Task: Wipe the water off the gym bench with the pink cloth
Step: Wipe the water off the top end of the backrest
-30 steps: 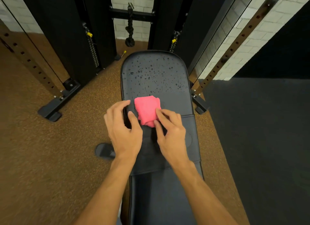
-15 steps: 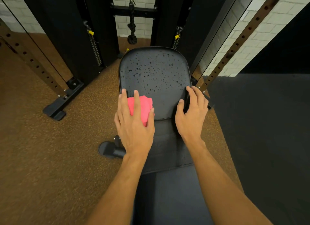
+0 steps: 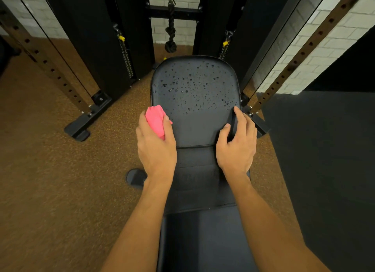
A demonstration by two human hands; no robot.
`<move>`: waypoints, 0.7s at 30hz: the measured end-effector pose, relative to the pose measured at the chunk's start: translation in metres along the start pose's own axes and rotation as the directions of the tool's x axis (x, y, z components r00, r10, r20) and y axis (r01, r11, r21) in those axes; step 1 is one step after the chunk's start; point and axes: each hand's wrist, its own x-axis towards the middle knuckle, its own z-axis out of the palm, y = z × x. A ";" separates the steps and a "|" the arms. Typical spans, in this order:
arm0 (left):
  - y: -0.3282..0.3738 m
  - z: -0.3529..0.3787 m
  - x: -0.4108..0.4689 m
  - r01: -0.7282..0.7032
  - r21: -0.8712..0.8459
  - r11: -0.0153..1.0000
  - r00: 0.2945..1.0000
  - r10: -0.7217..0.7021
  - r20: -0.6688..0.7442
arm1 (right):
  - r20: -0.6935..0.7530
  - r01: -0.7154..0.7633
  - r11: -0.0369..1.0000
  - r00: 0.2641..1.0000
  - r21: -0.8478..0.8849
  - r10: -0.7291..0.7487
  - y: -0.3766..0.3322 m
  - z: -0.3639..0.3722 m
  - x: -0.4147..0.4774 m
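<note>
Head view: the desk (image 3: pixel 198 127) has a rounded far edge close to the black machine columns (image 3: pixel 113 48). A rack foot (image 3: pixel 256 120) sits just beside its right edge, and brown floor (image 3: pixel 60 170) spreads wide off its left. The left grip (image 3: pixel 156 148) is closed around the bunched pink cloth (image 3: pixel 155 119) at the desk's left edge. The right grip (image 3: pixel 236 148) clasps the desk's right edge. Water droplets (image 3: pixel 192 85) bead across the desk's far half.

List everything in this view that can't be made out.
- Pink cloth: head view, lower part covered by the gripping left hand.
- Right hand: outer fingertips hidden over the side of the bench it grips.
- Bench near end: cut off by the bottom edge.
</note>
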 end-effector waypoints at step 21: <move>0.000 -0.014 0.037 0.251 -0.188 0.950 0.952 -0.206 0.227 | -0.023 0.002 1.000 1.000 0.009 -0.002 0.002 0.001 -0.002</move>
